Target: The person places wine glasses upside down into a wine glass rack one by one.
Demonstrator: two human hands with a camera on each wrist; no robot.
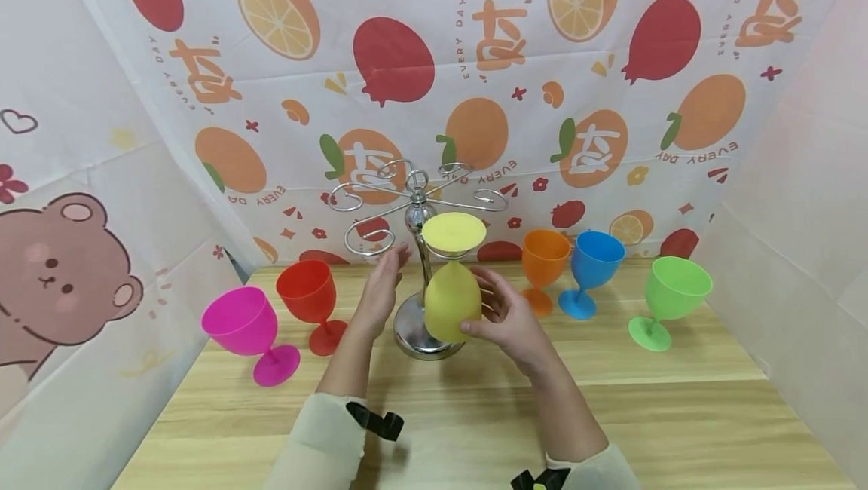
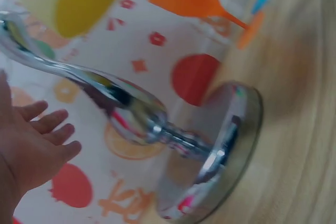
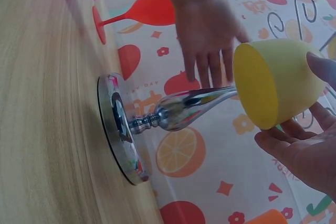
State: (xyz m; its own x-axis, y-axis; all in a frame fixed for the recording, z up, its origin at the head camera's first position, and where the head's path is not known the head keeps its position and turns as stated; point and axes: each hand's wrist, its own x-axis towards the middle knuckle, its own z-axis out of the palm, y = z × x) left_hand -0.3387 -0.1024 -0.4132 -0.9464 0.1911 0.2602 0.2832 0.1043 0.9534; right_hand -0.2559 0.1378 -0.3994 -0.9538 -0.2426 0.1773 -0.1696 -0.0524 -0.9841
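Observation:
A yellow plastic goblet [image 1: 453,301] is upside down at the front of a chrome goblet rack [image 1: 419,207], its foot above a wire hook and its bowl hanging below. My right hand [image 1: 508,320] holds the bowl from the right, thumb on the near side and fingers behind. In the right wrist view, the bowl's open rim [image 3: 255,86] faces the tabletop. My left hand [image 1: 382,290] is on the other side of the rack's post, fingers extended and holding nothing. The left wrist view shows that hand [image 2: 37,150] beside the curved post [image 2: 126,103], apart from it.
Magenta [image 1: 244,322] and red [image 1: 308,294] goblets stand at left on the wooden table [image 1: 461,430]. Orange [image 1: 545,258], blue [image 1: 595,260] and green [image 1: 676,288] goblets stand upright at right. The rack's round base [image 1: 429,350] sits between them. A fruit-print cloth [image 1: 434,128] hangs behind.

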